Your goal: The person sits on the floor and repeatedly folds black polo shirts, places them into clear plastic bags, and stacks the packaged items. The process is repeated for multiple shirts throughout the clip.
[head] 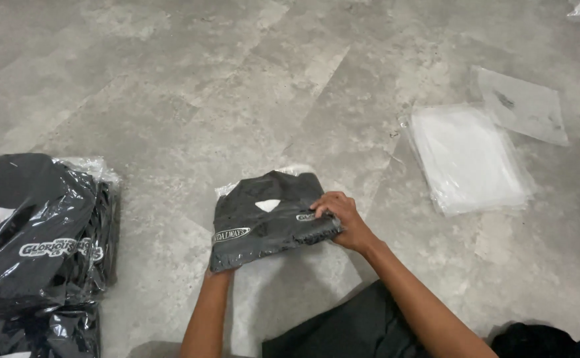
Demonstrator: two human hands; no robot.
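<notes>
A folded black garment (263,219) sits in a clear plastic bag on the grey floor in front of me. My right hand (340,219) grips its right edge, fingers curled over the plastic. My left hand (218,270) is mostly hidden under the garment's lower left corner, only the wrist showing. The bag's open end (283,278) lies flat on the floor below the garment.
A pile of bagged black garments (35,238) lies at the left. A stack of empty clear bags (469,159) lies at the right, with a single loose bag (522,106) beyond it. My dark-clothed legs (349,331) are at the bottom.
</notes>
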